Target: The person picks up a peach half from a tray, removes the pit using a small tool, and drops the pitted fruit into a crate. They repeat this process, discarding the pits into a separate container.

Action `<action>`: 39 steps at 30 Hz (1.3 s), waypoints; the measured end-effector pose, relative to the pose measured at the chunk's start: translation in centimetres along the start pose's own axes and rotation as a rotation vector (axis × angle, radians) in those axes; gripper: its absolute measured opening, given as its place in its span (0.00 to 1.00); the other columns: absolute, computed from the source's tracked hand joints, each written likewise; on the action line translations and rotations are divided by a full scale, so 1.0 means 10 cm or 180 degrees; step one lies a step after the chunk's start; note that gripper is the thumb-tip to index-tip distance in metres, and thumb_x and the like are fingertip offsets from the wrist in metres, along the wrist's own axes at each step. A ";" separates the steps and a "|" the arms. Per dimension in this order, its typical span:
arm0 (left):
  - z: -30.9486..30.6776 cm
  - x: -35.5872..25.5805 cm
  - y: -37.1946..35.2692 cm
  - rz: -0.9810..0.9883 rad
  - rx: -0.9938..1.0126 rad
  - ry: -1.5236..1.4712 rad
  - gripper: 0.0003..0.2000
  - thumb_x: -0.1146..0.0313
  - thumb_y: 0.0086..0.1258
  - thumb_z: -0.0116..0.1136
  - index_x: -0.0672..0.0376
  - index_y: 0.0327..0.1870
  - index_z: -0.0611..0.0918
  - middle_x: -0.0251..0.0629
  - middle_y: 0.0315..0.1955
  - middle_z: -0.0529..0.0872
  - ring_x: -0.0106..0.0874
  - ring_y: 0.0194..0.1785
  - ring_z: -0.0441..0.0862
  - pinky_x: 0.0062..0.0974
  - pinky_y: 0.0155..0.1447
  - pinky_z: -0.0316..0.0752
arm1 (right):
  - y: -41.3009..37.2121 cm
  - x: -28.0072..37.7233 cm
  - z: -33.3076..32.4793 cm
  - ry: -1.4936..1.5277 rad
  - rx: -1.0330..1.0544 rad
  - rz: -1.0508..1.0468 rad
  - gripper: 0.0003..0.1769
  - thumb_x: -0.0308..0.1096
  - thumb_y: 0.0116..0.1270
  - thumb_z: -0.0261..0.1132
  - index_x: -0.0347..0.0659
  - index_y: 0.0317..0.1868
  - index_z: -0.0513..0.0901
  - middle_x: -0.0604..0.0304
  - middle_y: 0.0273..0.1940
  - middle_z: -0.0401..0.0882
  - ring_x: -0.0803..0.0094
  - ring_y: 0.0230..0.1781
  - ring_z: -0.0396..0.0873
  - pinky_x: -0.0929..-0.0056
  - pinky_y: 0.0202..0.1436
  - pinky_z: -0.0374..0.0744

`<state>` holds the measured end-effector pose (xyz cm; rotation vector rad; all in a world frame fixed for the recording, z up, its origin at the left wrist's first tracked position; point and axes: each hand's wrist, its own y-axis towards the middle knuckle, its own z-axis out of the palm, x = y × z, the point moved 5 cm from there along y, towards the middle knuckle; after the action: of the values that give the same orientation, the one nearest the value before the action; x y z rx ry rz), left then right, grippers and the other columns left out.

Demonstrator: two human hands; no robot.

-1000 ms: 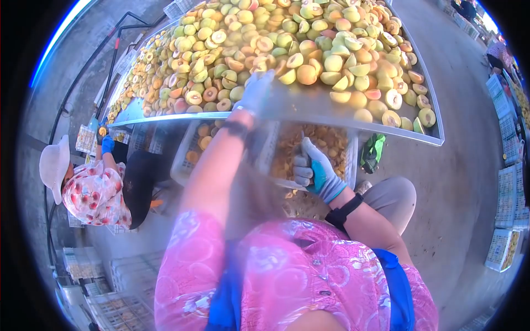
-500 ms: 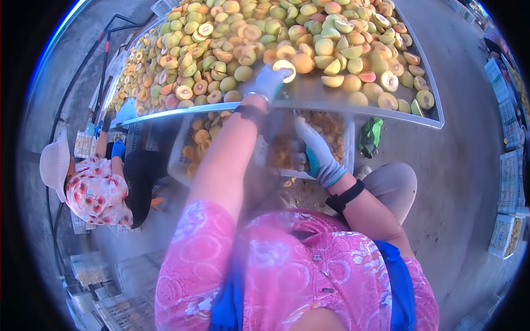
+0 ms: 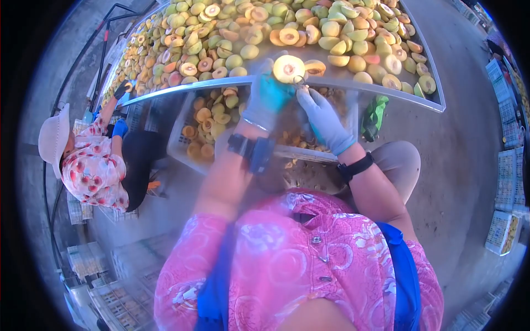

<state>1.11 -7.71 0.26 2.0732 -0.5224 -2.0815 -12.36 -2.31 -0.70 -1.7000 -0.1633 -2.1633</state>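
Note:
My left hand (image 3: pixel 269 95), in a grey glove with a teal palm, is closed around a halved peach (image 3: pixel 289 68), its cut face and pit turned up. Close beside it, my right hand (image 3: pixel 324 120), gloved the same way, pinches a thin metal tool with a curved tip (image 3: pixel 299 81). That tip is right at the near edge of the peach half. Both hands are over the front rim of a metal table (image 3: pixel 386 91). Heaped on the table are many peach halves (image 3: pixel 221 47), cut and round sides showing.
Under the table edge stand a white crate of peach halves (image 3: pixel 179 129) and a second crate of fruit pieces (image 3: pixel 303 154). A green bag (image 3: pixel 375 117) lies to the right. A co-worker (image 3: pixel 96 160) sits at the left. Stacked crates (image 3: pixel 505 182) line the far right.
My left hand has come back from the heap to the table's front edge with a peach half. My right hand has risen to meet it, bringing the tool to the fruit.

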 end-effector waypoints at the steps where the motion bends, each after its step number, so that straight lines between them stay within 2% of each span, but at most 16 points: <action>1: 0.01 0.07 -0.03 -0.0435 -0.0104 -0.1371 0.23 0.58 0.77 0.46 0.64 0.65 0.69 0.49 0.55 0.78 0.42 0.55 0.80 0.42 0.62 0.77 | -0.02 0.03 0.01 -0.0007 0.0039 -0.0006 0.17 0.50 0.75 0.54 0.44 0.40 0.76 0.70 0.25 0.70 0.81 0.23 0.68 0.79 0.24 0.68; 2: 0.06 0.13 -0.07 -0.0868 -0.0205 -0.2742 0.25 0.53 0.78 0.42 0.63 0.66 0.69 0.50 0.55 0.79 0.43 0.56 0.80 0.40 0.63 0.75 | -0.05 0.06 0.01 -0.0008 0.0035 -0.0001 0.17 0.50 0.75 0.54 0.44 0.40 0.76 0.70 0.25 0.70 0.81 0.23 0.68 0.79 0.24 0.68; 6: 0.11 0.16 -0.17 -0.1140 -0.0489 -0.2846 0.24 0.52 0.77 0.45 0.59 0.66 0.70 0.48 0.51 0.81 0.41 0.52 0.82 0.38 0.58 0.79 | -0.11 0.18 0.04 -0.0046 0.0065 0.0092 0.17 0.50 0.76 0.54 0.44 0.42 0.76 0.71 0.24 0.68 0.83 0.21 0.66 0.81 0.22 0.66; 8: 0.13 0.11 -0.21 -0.1095 -0.0554 -0.2591 0.23 0.53 0.77 0.47 0.58 0.64 0.71 0.46 0.48 0.82 0.39 0.48 0.83 0.36 0.53 0.81 | -0.12 0.18 0.04 0.0052 0.0050 0.0114 0.18 0.50 0.76 0.54 0.44 0.42 0.76 0.71 0.24 0.68 0.84 0.21 0.65 0.82 0.21 0.64; 15: 0.20 0.02 -0.25 -0.0880 -0.0657 -0.2354 0.20 0.55 0.76 0.50 0.59 0.59 0.74 0.43 0.45 0.82 0.36 0.46 0.83 0.34 0.51 0.81 | -0.10 0.11 0.07 0.0152 0.0176 0.0244 0.20 0.52 0.76 0.53 0.43 0.44 0.76 0.72 0.23 0.68 0.84 0.17 0.64 0.82 0.17 0.61; 17: 0.22 -0.04 -0.29 -0.0839 -0.0892 -0.1900 0.17 0.57 0.78 0.44 0.56 0.58 0.74 0.40 0.43 0.80 0.31 0.43 0.81 0.27 0.46 0.79 | -0.08 0.04 0.07 0.0100 0.0175 0.0281 0.20 0.53 0.76 0.53 0.43 0.44 0.76 0.72 0.23 0.68 0.84 0.16 0.64 0.82 0.17 0.61; 20: 0.20 -0.06 -0.32 -0.0646 -0.0920 -0.1519 0.16 0.58 0.77 0.47 0.60 0.54 0.76 0.41 0.44 0.81 0.34 0.44 0.82 0.32 0.51 0.80 | 0.00 -0.12 0.07 0.0045 0.0175 0.0010 0.20 0.52 0.77 0.51 0.43 0.44 0.76 0.72 0.23 0.68 0.83 0.15 0.63 0.81 0.16 0.61; 23: 0.23 -0.16 -0.34 -0.0449 -0.0835 -0.1090 0.16 0.58 0.77 0.46 0.60 0.53 0.76 0.43 0.45 0.81 0.35 0.45 0.82 0.32 0.50 0.80 | -0.02 -0.10 0.08 0.0150 0.0241 -0.0044 0.21 0.53 0.77 0.51 0.42 0.44 0.76 0.71 0.23 0.68 0.83 0.15 0.63 0.81 0.16 0.62; 30: 0.19 -0.05 -0.34 -0.1153 -0.0982 -0.2204 0.17 0.56 0.78 0.44 0.61 0.48 0.78 0.42 0.43 0.82 0.34 0.45 0.82 0.30 0.47 0.80 | -0.22 0.06 0.17 0.0041 0.0439 0.0365 0.24 0.56 0.77 0.50 0.42 0.43 0.76 0.71 0.22 0.67 0.82 0.15 0.61 0.80 0.17 0.60; 32: 0.14 -0.19 -0.39 -0.1087 -0.1080 -0.0880 0.20 0.52 0.79 0.43 0.62 0.46 0.79 0.41 0.39 0.83 0.32 0.42 0.83 0.29 0.43 0.81 | -0.25 0.04 0.20 -0.0028 0.0526 0.0554 0.25 0.57 0.77 0.50 0.42 0.43 0.77 0.71 0.22 0.67 0.82 0.15 0.61 0.80 0.17 0.60; 33: 0.15 -0.12 -0.40 -0.1084 -0.1091 -0.0869 0.20 0.52 0.79 0.43 0.62 0.46 0.79 0.41 0.39 0.83 0.32 0.42 0.83 0.29 0.43 0.81 | -0.24 0.04 0.20 0.0039 0.0528 0.0536 0.26 0.58 0.76 0.50 0.42 0.43 0.76 0.71 0.22 0.67 0.82 0.15 0.61 0.80 0.17 0.60; 35: 0.11 -0.15 -0.37 -0.0413 -0.1471 -0.0264 0.22 0.49 0.78 0.44 0.62 0.44 0.80 0.39 0.36 0.84 0.30 0.37 0.83 0.28 0.40 0.81 | -0.24 0.10 0.21 0.0107 0.0526 0.0483 0.26 0.59 0.76 0.50 0.41 0.43 0.76 0.71 0.22 0.67 0.82 0.14 0.61 0.81 0.17 0.59; 36: 0.08 -0.13 -0.37 -0.0403 -0.1465 -0.0256 0.22 0.49 0.78 0.44 0.62 0.44 0.80 0.39 0.36 0.84 0.30 0.37 0.83 0.28 0.40 0.81 | -0.29 0.12 0.23 0.0223 0.0606 0.0509 0.27 0.59 0.76 0.50 0.41 0.42 0.76 0.70 0.22 0.67 0.82 0.14 0.61 0.81 0.16 0.60; 38: 0.14 -0.20 -0.39 -0.0996 -0.1237 -0.1255 0.23 0.49 0.78 0.45 0.63 0.42 0.81 0.38 0.34 0.84 0.30 0.35 0.83 0.27 0.39 0.80 | -0.29 0.09 0.25 0.0350 0.0703 0.0554 0.27 0.59 0.76 0.50 0.41 0.42 0.76 0.70 0.21 0.67 0.82 0.14 0.62 0.81 0.16 0.60; 39: 0.13 -0.21 -0.40 -0.1011 -0.1257 -0.1242 0.23 0.49 0.78 0.45 0.63 0.42 0.81 0.38 0.34 0.84 0.30 0.35 0.83 0.27 0.39 0.80 | -0.26 0.00 0.23 0.0274 0.0761 0.0654 0.28 0.60 0.76 0.50 0.40 0.42 0.77 0.70 0.22 0.68 0.82 0.15 0.62 0.81 0.16 0.60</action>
<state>0.38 -3.05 0.76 1.6157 0.1878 -2.5293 -11.16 0.83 0.23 -1.4235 -0.2051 -1.9746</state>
